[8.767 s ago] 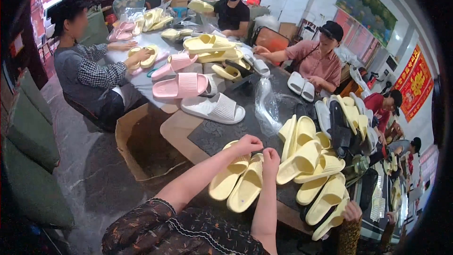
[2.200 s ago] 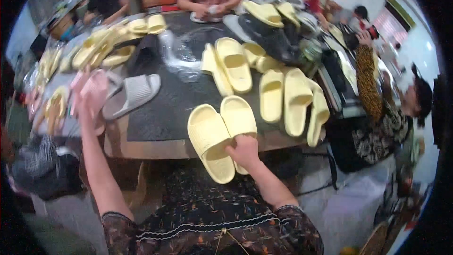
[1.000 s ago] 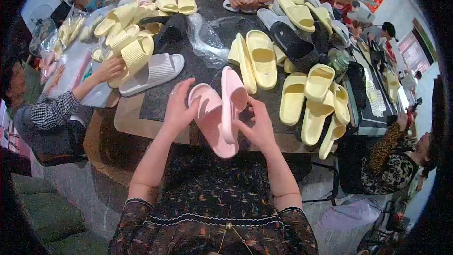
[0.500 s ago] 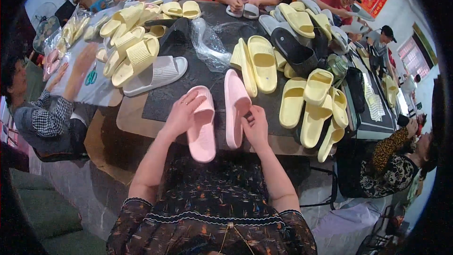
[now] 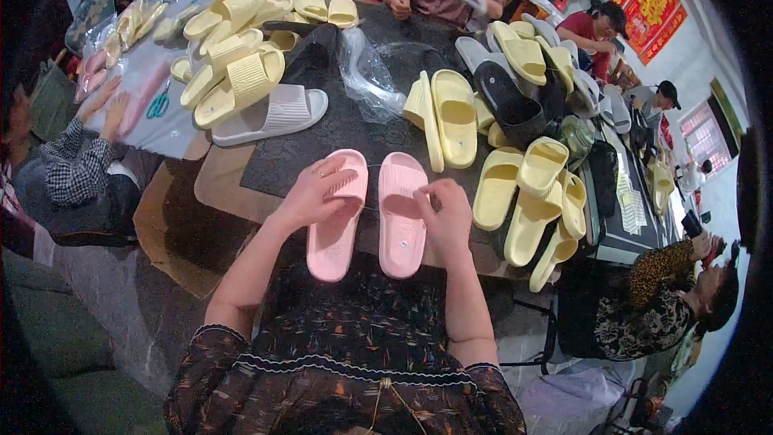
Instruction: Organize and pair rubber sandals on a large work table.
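The left hand [image 5: 310, 193] rests curled over the strap of the left pink slipper [image 5: 338, 217], fingers closed on its upper edge. The right hand [image 5: 445, 213] sits at the right side of the right pink slipper [image 5: 401, 213], its fingertips pinched together as if on something small; what it pinches is too fine to tell, though a thin thread-like line seems to run between the two hands.

Half a second ago the pair stood tilted, one slipper raised on edge between the hands; now both lie flat, soles down and side by side, toes pointing away, at the near edge of the dark table [image 5: 338, 125]. A second ago they were still being turned in the air. So the pair looks matched and set square, and the work appears to have moved on to joining or finishing them.

Beyond them lie yellow slippers [image 5: 455, 117], a crumpled clear bag [image 5: 370, 72], and a grey slipper [image 5: 270, 113]. Other people sit around the table's far side and left.
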Demonstrator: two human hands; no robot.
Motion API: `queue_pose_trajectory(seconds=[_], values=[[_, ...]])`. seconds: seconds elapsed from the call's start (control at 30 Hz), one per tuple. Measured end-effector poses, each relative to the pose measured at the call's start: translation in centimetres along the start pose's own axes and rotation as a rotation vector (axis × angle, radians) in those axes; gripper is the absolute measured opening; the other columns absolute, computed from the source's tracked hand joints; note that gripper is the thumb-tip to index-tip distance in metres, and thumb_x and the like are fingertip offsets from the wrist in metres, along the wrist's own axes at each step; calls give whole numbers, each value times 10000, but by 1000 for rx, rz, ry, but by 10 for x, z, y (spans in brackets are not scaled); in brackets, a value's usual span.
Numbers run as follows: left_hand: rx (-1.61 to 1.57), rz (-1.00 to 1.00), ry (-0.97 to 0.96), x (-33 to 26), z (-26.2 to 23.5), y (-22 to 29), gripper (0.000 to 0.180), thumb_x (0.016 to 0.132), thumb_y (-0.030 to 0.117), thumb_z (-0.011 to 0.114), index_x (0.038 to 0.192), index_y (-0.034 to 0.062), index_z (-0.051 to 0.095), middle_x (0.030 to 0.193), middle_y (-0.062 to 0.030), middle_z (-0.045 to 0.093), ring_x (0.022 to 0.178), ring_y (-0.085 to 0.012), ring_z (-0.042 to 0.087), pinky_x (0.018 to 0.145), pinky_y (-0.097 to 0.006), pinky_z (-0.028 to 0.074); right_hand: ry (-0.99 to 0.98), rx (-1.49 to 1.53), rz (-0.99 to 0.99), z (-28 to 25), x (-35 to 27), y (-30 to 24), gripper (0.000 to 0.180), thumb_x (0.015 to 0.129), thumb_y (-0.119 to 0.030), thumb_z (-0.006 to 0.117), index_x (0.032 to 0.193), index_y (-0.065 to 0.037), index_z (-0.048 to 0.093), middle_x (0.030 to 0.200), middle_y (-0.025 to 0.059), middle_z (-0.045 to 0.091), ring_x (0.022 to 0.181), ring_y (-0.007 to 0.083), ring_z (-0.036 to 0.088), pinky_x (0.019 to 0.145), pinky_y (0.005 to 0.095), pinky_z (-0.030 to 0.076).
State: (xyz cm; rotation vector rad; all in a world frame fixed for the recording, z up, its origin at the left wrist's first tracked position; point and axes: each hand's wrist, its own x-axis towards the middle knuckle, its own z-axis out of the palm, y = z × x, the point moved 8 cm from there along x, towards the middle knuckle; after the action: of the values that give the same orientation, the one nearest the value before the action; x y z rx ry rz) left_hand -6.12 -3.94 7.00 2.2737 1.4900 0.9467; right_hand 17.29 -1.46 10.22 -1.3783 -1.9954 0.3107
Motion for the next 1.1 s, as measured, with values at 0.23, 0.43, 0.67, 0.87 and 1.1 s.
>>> queue_pose_trajectory(seconds=[0.23, 0.43, 0.67, 0.87, 1.1], values=[[30, 102, 98, 7, -1, 19, 441, 650, 104, 641, 1087, 67, 592, 1200, -170, 538, 1087, -391, 512, 930, -443, 429, -251, 57, -284, 79, 58, -20, 255, 788, -207, 599, 994, -66, 654, 1002, 119, 630, 950, 310, 587, 821, 398, 473], [-22, -19, -1, 0, -1, 8, 567, 680, 360, 705, 1168, 96, 587, 1243, -146, 541, 1106, -379, 505, 955, -458, 395, -380, 156, -109, 96, 67, -19, 212, 791, -249, 601, 845, -60, 682, 833, 147, 652, 779, 304, 633, 708, 402, 496], [-114, -298, -76, 52, 19, -8, 508, 754, 405, 645, 1152, 92, 598, 1047, -139, 632, 960, -309, 602, 825, -401, 471, 146, 573, 65, 78, 63, 26, 139, 825, -139, 638, 842, -1, 647, 719, 107, 636, 635, 161, 604, 590, 287, 465], [-208, -318, -167, 85, 60, -35, 219, 822, 208, 604, 943, 36, 663, 834, -102, 675, 750, -192, 660, 687, -315, 511, 262, 616, 124, 76, 59, 34, 130, 844, -126, 642, 877, -1, 647, 681, -10, 601, 578, 35, 463, 526, 207, 388], [-344, -215, 182, 78, 52, -27, 160, 858, 124, 557, 971, 44, 638, 811, -114, 659, 734, -228, 641, 660, -323, 495, 98, 588, 93, 85, 59, 23, 170, 820, -153, 671, 890, 1, 666, 748, 32, 632, 654, 75, 540, 610, 222, 431]])
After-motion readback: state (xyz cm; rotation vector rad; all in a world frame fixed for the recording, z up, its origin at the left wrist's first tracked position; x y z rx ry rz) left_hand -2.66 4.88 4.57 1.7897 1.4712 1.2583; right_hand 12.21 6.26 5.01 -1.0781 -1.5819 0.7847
